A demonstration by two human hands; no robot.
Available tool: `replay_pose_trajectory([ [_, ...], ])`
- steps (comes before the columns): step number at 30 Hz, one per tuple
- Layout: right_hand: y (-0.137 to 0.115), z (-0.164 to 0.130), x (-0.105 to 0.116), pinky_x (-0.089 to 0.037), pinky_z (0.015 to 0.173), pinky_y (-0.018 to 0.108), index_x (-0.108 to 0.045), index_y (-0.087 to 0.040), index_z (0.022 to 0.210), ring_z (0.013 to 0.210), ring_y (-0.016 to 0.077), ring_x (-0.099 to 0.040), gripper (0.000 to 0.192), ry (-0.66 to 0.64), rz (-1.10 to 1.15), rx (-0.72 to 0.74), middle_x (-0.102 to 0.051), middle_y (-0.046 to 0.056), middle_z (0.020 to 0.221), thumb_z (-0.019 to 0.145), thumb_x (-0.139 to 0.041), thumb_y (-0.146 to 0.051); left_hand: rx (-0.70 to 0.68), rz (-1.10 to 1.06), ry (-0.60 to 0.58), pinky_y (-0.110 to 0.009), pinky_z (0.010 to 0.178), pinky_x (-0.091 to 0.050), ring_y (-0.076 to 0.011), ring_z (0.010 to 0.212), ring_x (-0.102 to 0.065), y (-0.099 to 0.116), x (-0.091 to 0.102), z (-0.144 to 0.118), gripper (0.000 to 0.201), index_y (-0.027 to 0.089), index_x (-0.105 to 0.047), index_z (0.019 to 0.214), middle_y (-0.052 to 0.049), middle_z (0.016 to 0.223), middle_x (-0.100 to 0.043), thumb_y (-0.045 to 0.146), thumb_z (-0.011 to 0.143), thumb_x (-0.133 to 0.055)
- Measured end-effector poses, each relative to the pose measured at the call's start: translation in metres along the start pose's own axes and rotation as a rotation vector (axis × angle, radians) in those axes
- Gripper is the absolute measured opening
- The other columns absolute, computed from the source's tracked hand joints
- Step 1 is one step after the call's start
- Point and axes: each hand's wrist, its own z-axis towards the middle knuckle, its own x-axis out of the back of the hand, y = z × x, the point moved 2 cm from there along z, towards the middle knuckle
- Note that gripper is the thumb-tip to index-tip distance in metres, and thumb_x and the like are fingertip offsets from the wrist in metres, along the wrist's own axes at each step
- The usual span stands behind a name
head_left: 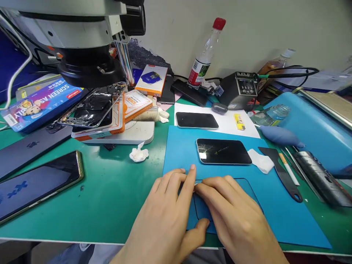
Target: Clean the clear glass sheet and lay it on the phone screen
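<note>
While both hands press down at the table's near edge, this shows:
Left hand (pixel 167 209): flat, fingers together, on the blue pad (pixel 228 198).
Right hand (pixel 233 216): flat, same pad.
Pad: near edge of blue mat (pixel 275 216).
Phone (pixel 223 151): mid-mat, untouched.
Progress: cannot tell.

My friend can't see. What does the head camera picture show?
Two bare hands, left hand and right hand, press flat on a blue mat on a green bench. A dark phone lies just beyond them; more phones, boxes and a microscope crowd the bench.
</note>
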Motion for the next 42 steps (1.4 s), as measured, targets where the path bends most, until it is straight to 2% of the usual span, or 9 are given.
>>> replay_pose_trajectory([
  [8, -0.010, -0.021, 0.007, -0.050, 0.076, 0.030, -0.067, -0.018, 0.118, 0.088, 0.0172, -0.057, 0.027, -0.062, 0.120, 0.012, -0.068, 0.005, 0.103, 0.105, -0.048, -0.004, -0.069, 0.046, 0.032, -0.053, 0.100, -0.061, -0.0370, 0.130, -0.065, 0.003, 0.002, -0.001, 0.094, 0.010, -0.025, 0.166, -0.016, 0.129, -0.067, 0.015, 0.085, -0.072],
  [14, 0.003, -0.021, 0.030, -0.054, 0.073, 0.027, -0.068, -0.022, 0.115, 0.087, 0.0159, -0.063, 0.024, -0.191, 0.204, 0.050, -0.069, 0.004, 0.099, 0.109, -0.048, -0.011, -0.092, 0.044, -0.027, -0.050, 0.101, -0.061, -0.0359, 0.131, -0.065, 0.000, 0.007, -0.002, 0.107, 0.012, -0.019, 0.169, -0.016, 0.133, -0.066, 0.038, 0.090, -0.086],
  [17, 0.018, -0.013, 0.039, -0.056, 0.079, 0.025, -0.069, -0.025, 0.115, 0.092, 0.0147, -0.067, 0.019, -0.070, 0.186, -0.008, -0.071, 0.002, 0.102, 0.109, -0.055, -0.015, -0.076, 0.022, -0.065, -0.052, 0.106, -0.057, -0.0361, 0.136, -0.060, -0.003, 0.007, -0.003, 0.113, 0.016, -0.012, 0.171, -0.015, 0.139, -0.064, 0.044, 0.090, -0.086],
  [20, 0.023, -0.002, 0.032, -0.055, 0.087, 0.029, -0.070, -0.025, 0.116, 0.098, 0.0157, -0.066, 0.019, 0.050, 0.108, -0.063, -0.071, 0.002, 0.107, 0.107, -0.060, -0.012, -0.042, -0.006, -0.087, -0.051, 0.108, -0.055, -0.0354, 0.139, -0.057, -0.005, 0.005, -0.003, 0.111, 0.020, -0.006, 0.172, -0.014, 0.145, -0.062, 0.042, 0.094, -0.081],
  [25, 0.018, 0.005, 0.011, -0.052, 0.085, 0.034, -0.069, -0.022, 0.119, 0.100, 0.0190, -0.060, 0.021, -0.074, 0.095, -0.054, -0.069, 0.004, 0.110, 0.109, -0.055, -0.010, -0.025, 0.024, -0.055, -0.050, 0.104, -0.056, -0.0348, 0.135, -0.060, -0.005, 0.004, -0.003, 0.099, 0.021, -0.008, 0.172, -0.015, 0.145, -0.062, 0.036, 0.097, -0.071],
  [31, 0.013, -0.009, 0.018, -0.051, 0.081, 0.032, -0.069, -0.020, 0.121, 0.094, 0.0187, -0.056, 0.025, -0.122, 0.111, 0.022, -0.068, 0.005, 0.107, 0.107, -0.053, -0.007, -0.094, 0.151, 0.015, -0.049, 0.099, -0.059, -0.0358, 0.128, -0.066, 0.002, 0.004, -0.004, 0.088, 0.010, -0.022, 0.168, -0.018, 0.137, -0.066, 0.032, 0.096, -0.067],
  [37, 0.008, -0.028, 0.032, -0.051, 0.075, 0.029, -0.070, -0.020, 0.120, 0.086, 0.0174, -0.057, 0.028, -0.121, 0.084, 0.081, -0.071, 0.004, 0.102, 0.109, -0.047, -0.008, -0.197, 0.249, 0.079, -0.044, 0.095, -0.062, -0.0349, 0.123, -0.072, 0.007, 0.010, -0.001, 0.077, 0.004, -0.038, 0.160, -0.019, 0.127, -0.073, 0.033, 0.096, -0.068],
  [40, 0.017, -0.035, 0.040, -0.053, 0.076, 0.027, -0.069, -0.021, 0.117, 0.087, 0.0154, -0.061, 0.026, -0.110, 0.130, 0.078, -0.071, 0.003, 0.100, 0.109, -0.048, -0.009, -0.192, 0.214, 0.045, -0.047, 0.096, -0.062, -0.0365, 0.124, -0.071, 0.003, 0.009, 0.000, 0.082, 0.005, -0.034, 0.163, -0.017, 0.123, -0.072, 0.036, 0.096, -0.068],
  [42, 0.024, -0.032, 0.042, -0.054, 0.081, 0.026, -0.069, -0.022, 0.118, 0.091, 0.0144, -0.063, 0.023, -0.010, 0.138, 0.025, -0.071, 0.003, 0.103, 0.108, -0.054, -0.009, -0.169, 0.167, -0.008, -0.049, 0.099, -0.060, -0.0364, 0.130, -0.067, -0.001, 0.007, 0.000, 0.085, 0.009, -0.027, 0.167, -0.016, 0.126, -0.070, 0.037, 0.097, -0.067],
])
